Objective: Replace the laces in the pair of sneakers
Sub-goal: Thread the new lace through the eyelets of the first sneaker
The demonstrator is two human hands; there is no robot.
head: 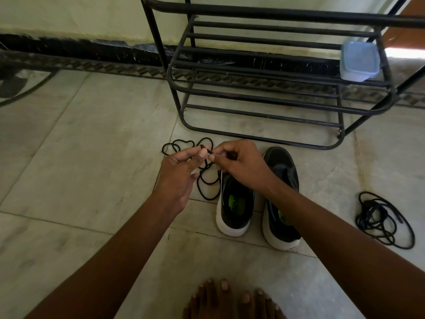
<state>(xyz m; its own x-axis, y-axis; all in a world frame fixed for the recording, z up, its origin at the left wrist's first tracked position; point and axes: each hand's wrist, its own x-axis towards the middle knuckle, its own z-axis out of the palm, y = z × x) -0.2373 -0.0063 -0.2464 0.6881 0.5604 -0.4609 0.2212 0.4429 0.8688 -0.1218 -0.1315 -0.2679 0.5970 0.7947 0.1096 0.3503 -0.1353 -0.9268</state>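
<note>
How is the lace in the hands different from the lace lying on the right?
The held lace has its tip pinched by both hands, left hand and right hand; the right lace lies untouched on the floor. The held lace trails in loose open loops left of the sneakers; the right lace sits in a tighter tangle. Both are thin and black.

Both forearms come in bare, no sleeves reaching the wrists. The left hand [181, 173] and right hand [239, 161] wear no rings, watch or gloves. Down below, bare toes [230, 300], no socks.
</note>
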